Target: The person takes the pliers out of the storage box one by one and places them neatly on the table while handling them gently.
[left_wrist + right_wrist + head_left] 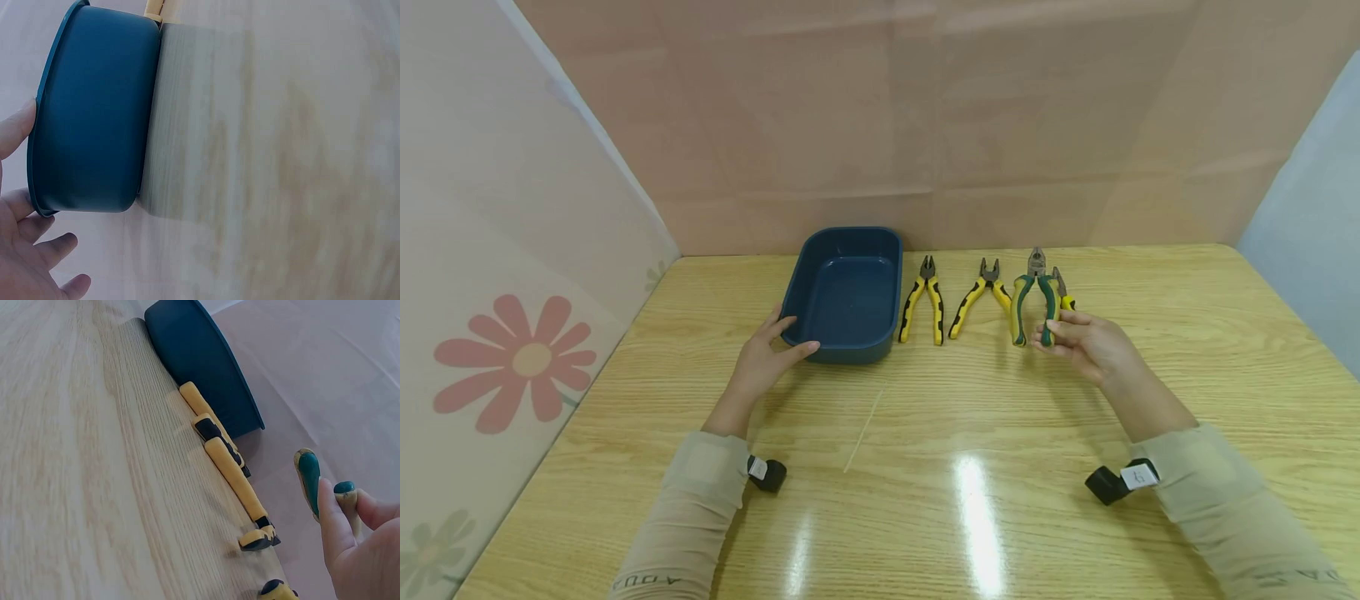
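My left hand [763,358] rests at the near left corner of a dark blue plastic bin [883,354]. In the left wrist view its thumb touches the rim of the bin, and the other fingers spread around the corner. My right hand [1093,346] pinches one handle of green-and-yellow combination pliers [1037,262], between thumb and fingers. These pliers are raised above the table, jaws pointing away and handles spread. Behind them lie pliers with yellow-and-black handles [1078,305], partly hidden by the hand and the held pliers.
Right of the bin, two yellow-and-black pliers lie on the wooden table [910,517]: one pair [928,279] close beside the bin, another pair [973,302] farther right. A pinkish backdrop [925,125] stands behind, with a flower-printed panel [475,250] at left.
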Tool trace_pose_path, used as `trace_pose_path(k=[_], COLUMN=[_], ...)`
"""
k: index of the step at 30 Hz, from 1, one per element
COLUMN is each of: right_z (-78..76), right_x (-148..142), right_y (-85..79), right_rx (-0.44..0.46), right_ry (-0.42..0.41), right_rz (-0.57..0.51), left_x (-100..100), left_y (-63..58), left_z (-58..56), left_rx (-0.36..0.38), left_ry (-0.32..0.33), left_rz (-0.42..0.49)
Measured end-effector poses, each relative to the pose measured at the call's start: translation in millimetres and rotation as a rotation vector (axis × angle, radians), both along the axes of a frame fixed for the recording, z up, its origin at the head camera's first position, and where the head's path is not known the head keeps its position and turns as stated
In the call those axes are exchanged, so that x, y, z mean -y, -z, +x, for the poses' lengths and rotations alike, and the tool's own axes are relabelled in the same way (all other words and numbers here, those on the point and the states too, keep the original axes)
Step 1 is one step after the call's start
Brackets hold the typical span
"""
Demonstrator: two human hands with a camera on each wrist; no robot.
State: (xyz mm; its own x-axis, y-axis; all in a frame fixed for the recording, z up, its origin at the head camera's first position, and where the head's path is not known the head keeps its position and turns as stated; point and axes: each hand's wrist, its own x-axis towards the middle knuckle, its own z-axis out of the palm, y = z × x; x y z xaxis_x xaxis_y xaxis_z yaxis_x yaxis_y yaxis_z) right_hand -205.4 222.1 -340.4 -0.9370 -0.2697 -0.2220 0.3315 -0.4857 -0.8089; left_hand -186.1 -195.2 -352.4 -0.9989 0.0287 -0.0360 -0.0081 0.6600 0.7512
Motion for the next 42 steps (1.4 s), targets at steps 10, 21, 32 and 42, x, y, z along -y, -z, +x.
trace_pose_path(k=[10,21,32,42], right_z=[0.6,1.3,2.1,2.6], right_x=[-17.5,-36.5,-64.8,-83.7], right_y=[4.3,9.6,15.4,20.7], right_rx=[-0.006,0.023,0.030,0.119], right_ry=[0.029,0.041,0.061,0.085], right_rz=[-0.032,-0.042,-0.097,-0.114], left_x=[-0.5,0.4,0.4,-0.3], left_y=[0.0,1.2,-0.6,-1.1], left_z=[-0.4,-0.4,-0.3,0.2], left_rx=[0.008,0.010,0.009,0.008], left_ry=[-0.006,-0.010,-0.001,0.000], left_rz=[-0.001,0.000,-0.004,-0.012])
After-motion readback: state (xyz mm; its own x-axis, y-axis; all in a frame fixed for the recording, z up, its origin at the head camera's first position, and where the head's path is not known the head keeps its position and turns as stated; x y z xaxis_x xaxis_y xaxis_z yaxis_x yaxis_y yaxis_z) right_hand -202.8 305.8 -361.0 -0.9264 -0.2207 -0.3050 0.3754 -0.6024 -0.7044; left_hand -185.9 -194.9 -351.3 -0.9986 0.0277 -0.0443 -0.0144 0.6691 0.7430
